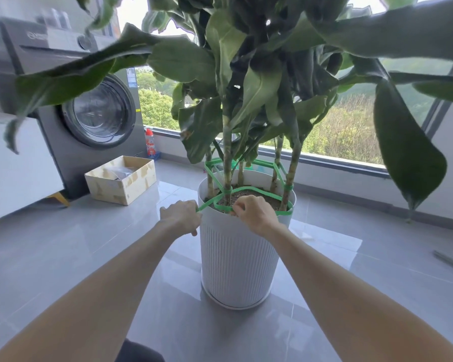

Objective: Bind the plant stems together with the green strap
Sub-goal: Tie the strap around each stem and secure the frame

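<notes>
Wrapping looks mostly done: the green strap (210, 203) rings the plant stems (227, 158) in 2 tiers over the pot (236, 257). Your left hand (181, 216) clamps its tail at the rim's 9 o'clock, right hand (254, 215) pinches it at 6; tying remains.

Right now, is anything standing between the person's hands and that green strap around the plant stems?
Nothing visible does. The left hand grips the loose end of the flat green strap beside the white ribbed pot, and the right hand pinches it over the soil. The big dark leaves hang higher up, clear of both hands.
</notes>
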Available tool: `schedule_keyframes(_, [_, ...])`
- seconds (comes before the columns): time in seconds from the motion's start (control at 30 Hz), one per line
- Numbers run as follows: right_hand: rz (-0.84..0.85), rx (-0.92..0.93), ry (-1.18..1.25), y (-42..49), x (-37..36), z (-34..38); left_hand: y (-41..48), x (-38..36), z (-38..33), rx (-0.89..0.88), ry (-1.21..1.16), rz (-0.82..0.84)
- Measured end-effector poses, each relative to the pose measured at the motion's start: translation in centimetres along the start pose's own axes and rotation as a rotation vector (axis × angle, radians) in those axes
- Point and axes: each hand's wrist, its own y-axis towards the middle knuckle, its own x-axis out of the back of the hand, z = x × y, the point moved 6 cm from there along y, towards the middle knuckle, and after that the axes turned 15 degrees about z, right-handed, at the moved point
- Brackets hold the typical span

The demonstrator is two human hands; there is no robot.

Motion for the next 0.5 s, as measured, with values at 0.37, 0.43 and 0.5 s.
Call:
schedule_keyframes(0.37, [-0.044,0.071,0.323,-1.4,3.7,-2.1,0.3,-0.8,0.1,0.138,0.291,0.068])
schedule_keyframes(0.43, [-0.072,0.063,0.390,-1.8,4.6,-2.4,0.2,-1.1,0.1,0.172,0.307,0.095])
schedule_keyframes(0.5, [-0.122,0.041,0.521,-2.1,5.2,-3.0,-0.1,-1.2,0.0,0.207,0.338,0.111])
